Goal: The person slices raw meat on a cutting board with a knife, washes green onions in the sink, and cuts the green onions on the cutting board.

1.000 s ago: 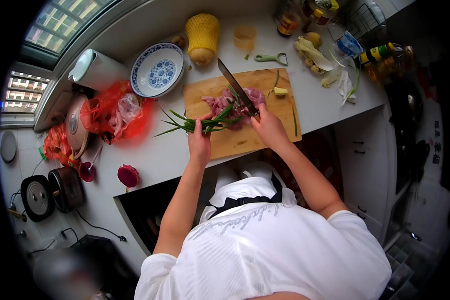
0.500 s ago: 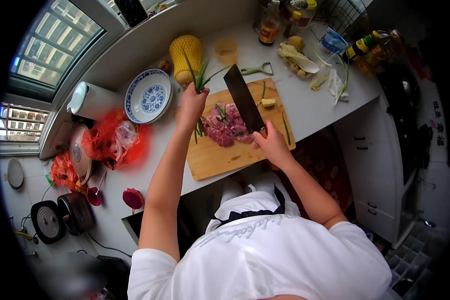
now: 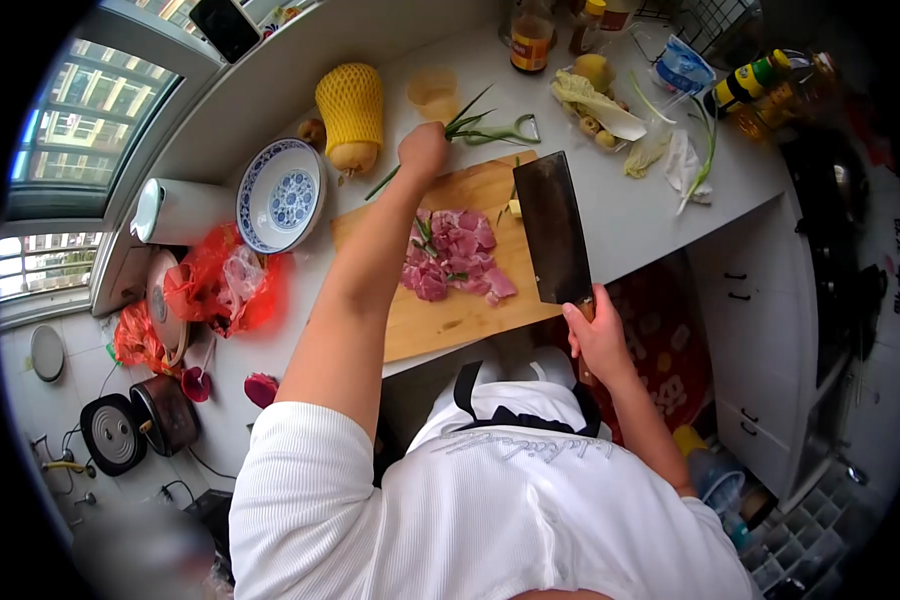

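Observation:
My left hand [image 3: 425,150] is closed round a bunch of green onions [image 3: 467,122], just past the far edge of the cutting board [image 3: 420,335]. The wooden handle of a cleaver [image 3: 555,225] is in my right hand [image 3: 600,328]; its broad dark blade hangs over the right side of the board. Cut raw meat [image 3: 455,255] lies in a heap on the board, with some green pieces on it. A small yellowish piece, perhaps ginger [image 3: 515,207], shows beside the blade, which hides part of the board.
Behind the board are a green peeler [image 3: 505,132], a plastic cup [image 3: 432,95] and a fruit in yellow foam netting [image 3: 352,115]. A blue-and-white bowl [image 3: 292,198] and red plastic bags [image 3: 230,285] stand left. Bottles [image 3: 532,45] and vegetables [image 3: 595,110] are at the back right.
My left hand has moved away and right with the green onions, off the meat to beyond the board's far edge. My right hand has shifted the cleaver right and nearer to me.

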`<move>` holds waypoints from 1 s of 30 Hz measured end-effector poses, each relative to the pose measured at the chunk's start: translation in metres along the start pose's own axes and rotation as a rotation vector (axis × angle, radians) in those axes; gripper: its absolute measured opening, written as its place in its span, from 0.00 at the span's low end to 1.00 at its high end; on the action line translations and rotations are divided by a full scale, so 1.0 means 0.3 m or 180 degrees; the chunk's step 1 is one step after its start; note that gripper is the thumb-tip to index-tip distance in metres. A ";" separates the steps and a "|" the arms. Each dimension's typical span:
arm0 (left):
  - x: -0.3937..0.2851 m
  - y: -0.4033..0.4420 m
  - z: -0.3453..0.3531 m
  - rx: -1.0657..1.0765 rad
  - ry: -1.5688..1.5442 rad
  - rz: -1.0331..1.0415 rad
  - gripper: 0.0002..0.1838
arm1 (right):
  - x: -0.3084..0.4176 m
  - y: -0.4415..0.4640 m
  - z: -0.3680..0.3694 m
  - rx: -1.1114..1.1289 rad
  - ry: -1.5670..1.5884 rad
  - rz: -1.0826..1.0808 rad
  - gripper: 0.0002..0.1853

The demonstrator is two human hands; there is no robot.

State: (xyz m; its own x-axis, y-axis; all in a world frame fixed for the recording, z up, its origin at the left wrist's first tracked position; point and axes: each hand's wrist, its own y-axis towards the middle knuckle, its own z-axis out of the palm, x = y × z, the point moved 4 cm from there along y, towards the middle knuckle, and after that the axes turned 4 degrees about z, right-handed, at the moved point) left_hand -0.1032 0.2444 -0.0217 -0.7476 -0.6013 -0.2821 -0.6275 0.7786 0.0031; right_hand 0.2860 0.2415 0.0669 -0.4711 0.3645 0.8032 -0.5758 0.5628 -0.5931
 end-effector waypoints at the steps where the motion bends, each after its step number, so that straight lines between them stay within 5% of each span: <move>1: -0.013 -0.015 -0.055 0.0077 0.0040 0.0006 0.11 | 0.000 0.007 -0.007 0.0010 -0.0012 0.0011 0.15; 7: -0.077 -0.455 -0.216 0.1352 -0.0490 -0.0134 0.16 | 0.044 0.065 0.054 0.0119 -0.0186 0.0046 0.15; 11: 0.110 -0.584 -0.232 0.0260 -0.1600 -0.1078 0.15 | 0.038 0.122 0.149 0.0088 -0.1209 -0.0677 0.19; 16: 0.226 -0.830 -0.407 -0.0605 -0.2322 -0.1391 0.14 | 0.134 0.066 0.323 0.0313 -0.1649 -0.1019 0.15; 20: 0.250 -0.993 -0.363 -0.0537 -0.3032 -0.1966 0.13 | 0.069 0.108 0.461 0.0170 -0.2302 -0.1946 0.16; 30: 0.249 -1.200 -0.232 -0.0236 -0.4573 -0.2667 0.12 | 0.032 0.165 0.481 0.0136 -0.2681 -0.1530 0.16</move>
State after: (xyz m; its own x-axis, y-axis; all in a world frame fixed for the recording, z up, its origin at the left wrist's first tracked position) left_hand 0.0517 -0.0933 0.0228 0.5489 -0.1438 -0.8234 -0.7645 0.3118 -0.5642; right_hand 0.1566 0.1658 0.0374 -0.4937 -0.5575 0.6674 -0.8478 0.4793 -0.2267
